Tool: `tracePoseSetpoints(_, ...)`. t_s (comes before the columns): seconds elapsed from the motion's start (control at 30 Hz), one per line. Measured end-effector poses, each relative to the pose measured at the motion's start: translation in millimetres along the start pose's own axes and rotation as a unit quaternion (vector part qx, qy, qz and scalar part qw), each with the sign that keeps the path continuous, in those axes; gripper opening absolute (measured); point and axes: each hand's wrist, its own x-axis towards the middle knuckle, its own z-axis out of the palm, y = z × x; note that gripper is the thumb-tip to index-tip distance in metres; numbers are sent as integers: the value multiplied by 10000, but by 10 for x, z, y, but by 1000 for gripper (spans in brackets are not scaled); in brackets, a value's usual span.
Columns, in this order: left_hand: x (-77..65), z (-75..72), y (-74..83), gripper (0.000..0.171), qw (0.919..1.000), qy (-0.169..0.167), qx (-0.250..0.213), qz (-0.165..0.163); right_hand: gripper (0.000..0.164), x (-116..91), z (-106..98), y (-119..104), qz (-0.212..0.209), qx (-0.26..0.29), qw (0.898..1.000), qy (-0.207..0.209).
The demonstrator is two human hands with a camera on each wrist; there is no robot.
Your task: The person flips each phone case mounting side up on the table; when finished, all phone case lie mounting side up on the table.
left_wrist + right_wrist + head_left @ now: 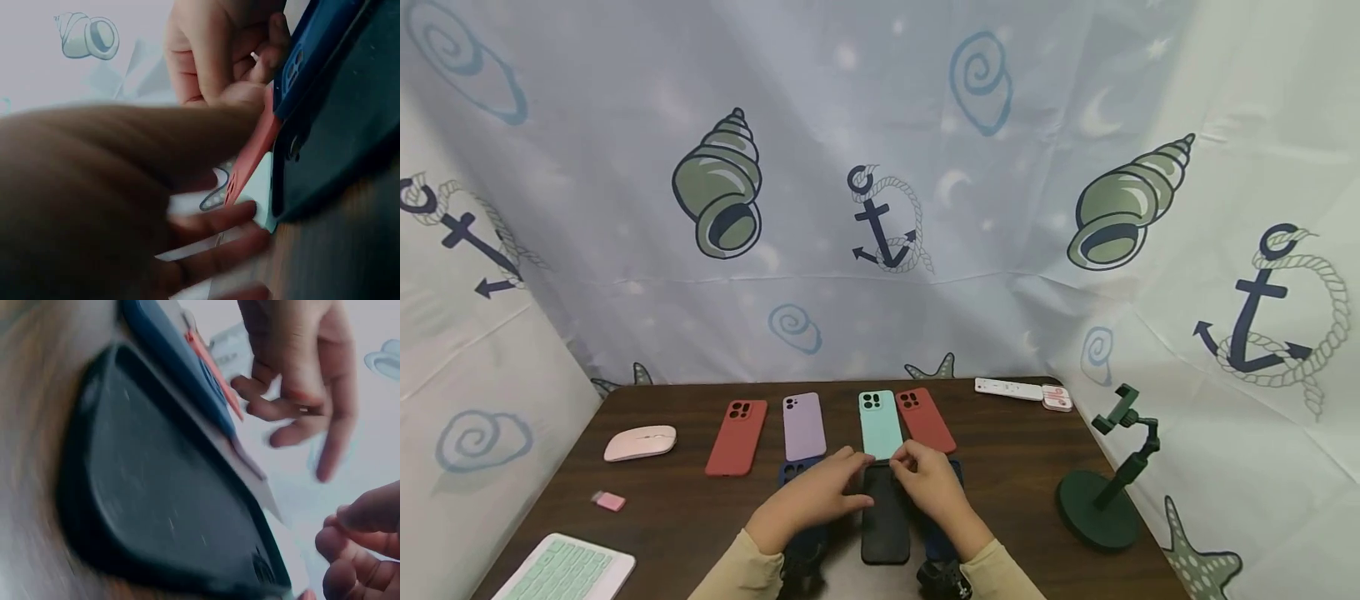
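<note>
A black phone case (886, 521) lies inner side up at the near middle of the table, between both hands. My left hand (820, 493) reaches in beside its upper left, fingers extended and thumb spread toward the case. On the other side, my right hand (934, 487) has bent fingers, with thumb and forefinger tips close together at the case's top right. I cannot tell whether they pinch anything. Past the fingertips lies a mint phone case (880, 425), with a red phone case (927, 419) beside it. A blue phone case (792, 472) shows partly under the left hand.
Farther left lie a lilac phone case (803, 427), another red phone case (737, 437), a mouse (640, 443), a pink USB stick (608, 501) and a keyboard (568, 571). A white remote (1008, 388) lies at the back; a green stand (1099, 508) stands right.
</note>
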Motion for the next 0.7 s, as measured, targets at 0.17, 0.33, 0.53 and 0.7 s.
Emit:
tracePoseSetpoints(0.17, -209, -106, -117, 39, 9952, 739, -562, 323, 15, -3, 129, -140, 288, 1053, 9922, -594)
tracePoseSetpoints(0.33, -434, -246, -348, 37, 9893, 1388, -443, -58, 20, 1, 298, -346, 642, 1600, 9800, -992)
tracePoseSetpoints(0.53, -641, -408, -672, 43, 9880, 1422, -285, -526, 23, 25, 513, -537, 918, 1845, 9704, -1263)
tracePoseSetpoints(0.7, -751, -416, -927, 52, 9903, 992, -641, -737, 31, 24, 655, -542, 947, 2159, 9629, -1315)
